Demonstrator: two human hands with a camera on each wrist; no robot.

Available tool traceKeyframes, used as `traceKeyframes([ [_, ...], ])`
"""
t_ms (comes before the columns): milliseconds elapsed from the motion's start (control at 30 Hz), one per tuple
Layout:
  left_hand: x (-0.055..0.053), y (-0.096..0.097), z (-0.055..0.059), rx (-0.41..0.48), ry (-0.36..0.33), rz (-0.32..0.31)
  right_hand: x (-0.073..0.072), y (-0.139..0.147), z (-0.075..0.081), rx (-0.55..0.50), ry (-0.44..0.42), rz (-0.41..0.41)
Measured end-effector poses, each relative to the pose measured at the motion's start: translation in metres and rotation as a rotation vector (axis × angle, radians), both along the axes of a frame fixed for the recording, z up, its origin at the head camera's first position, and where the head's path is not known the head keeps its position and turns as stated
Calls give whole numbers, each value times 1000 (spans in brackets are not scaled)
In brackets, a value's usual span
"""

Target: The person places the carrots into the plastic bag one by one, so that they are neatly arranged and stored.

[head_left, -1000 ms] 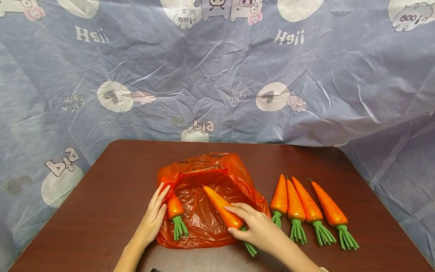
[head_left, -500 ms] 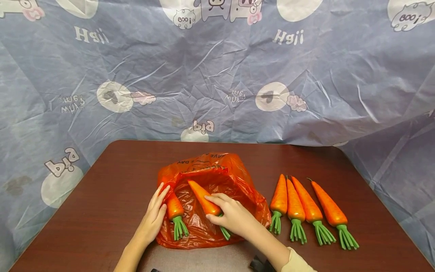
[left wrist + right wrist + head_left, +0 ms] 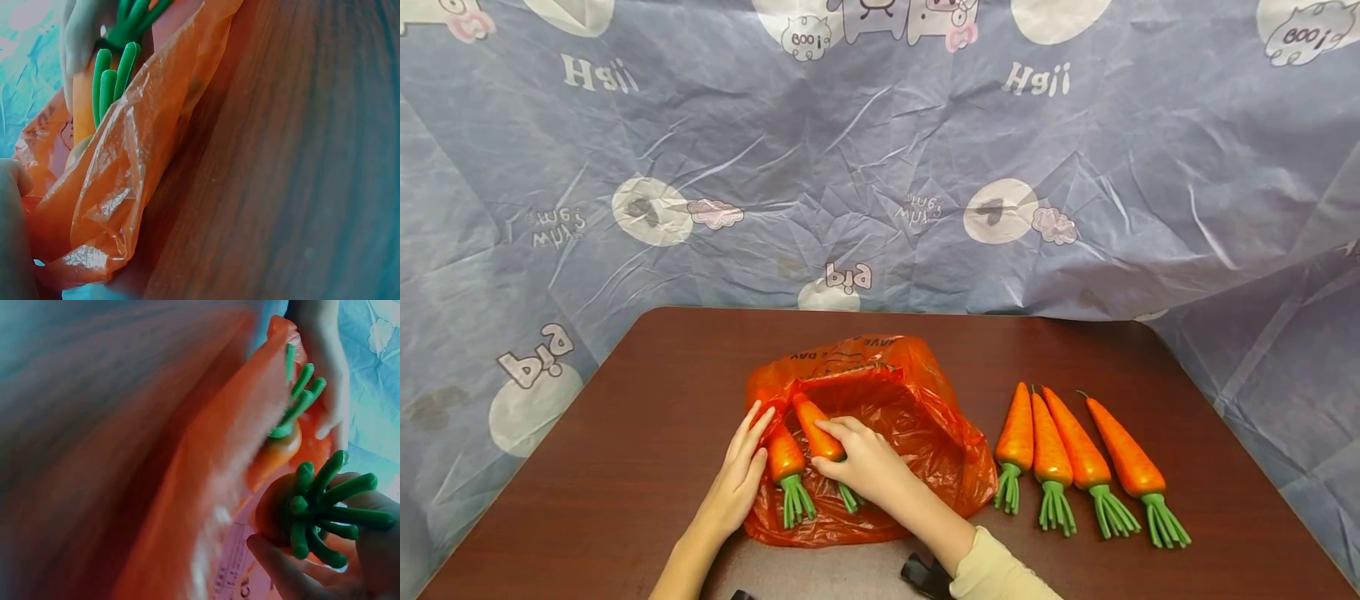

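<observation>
My right hand (image 3: 865,462) grips an orange carrot (image 3: 815,429) from above, thumb on one side and fingers on the other. Its narrow tip points into the mouth of a thin red plastic bag (image 3: 917,417). Green stalks (image 3: 325,512) of that carrot face the right wrist camera. Left of it a second carrot (image 3: 785,457) lies inside the bag, its tip hidden under the plastic. My left hand (image 3: 737,475) rests on the bag's left edge beside that carrot, fingers fairly straight. In the left wrist view, the bag's side (image 3: 125,187) hides much of the carrots.
Several more carrots (image 3: 1052,442) lie side by side on the brown table (image 3: 640,433), right of the bag, green stalks toward me. A black object (image 3: 925,575) shows by the right sleeve (image 3: 1000,575). A patterned cloth (image 3: 850,167) hangs behind the table.
My right hand has carried its carrot leftward, over the bag's opening and close beside the other carrot. The left hand has stayed in place.
</observation>
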State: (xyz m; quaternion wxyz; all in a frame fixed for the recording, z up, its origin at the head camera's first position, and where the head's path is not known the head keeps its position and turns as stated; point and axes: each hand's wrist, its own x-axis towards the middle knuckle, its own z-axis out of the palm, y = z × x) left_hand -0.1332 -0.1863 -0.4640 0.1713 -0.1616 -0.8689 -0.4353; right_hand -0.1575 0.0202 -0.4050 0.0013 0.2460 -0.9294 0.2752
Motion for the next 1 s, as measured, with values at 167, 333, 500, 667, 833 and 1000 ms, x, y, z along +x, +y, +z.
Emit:
traceKeyframes([
  [167, 0, 0, 0, -5, 1, 0, -6, -14, -7, -11, 7, -18],
  [333, -1, 0, 0, -6, -5, -3, -9, -22, -11, -10, 3, -27],
  [500, 0, 0, 0, -7, -6, 0, -10, -25, -15, 0, -16, -39],
  [667, 0, 0, 0, -8, -4, 4, -10, -26, -19, 8, -20, -39],
  [833, 0, 1, 0, -10, 2, 7, -10, -26, -20, 4, -34, -38],
  [1000, -1, 1, 0, -10, 4, 8, -9, -24, -22, 5, -41, -31],
])
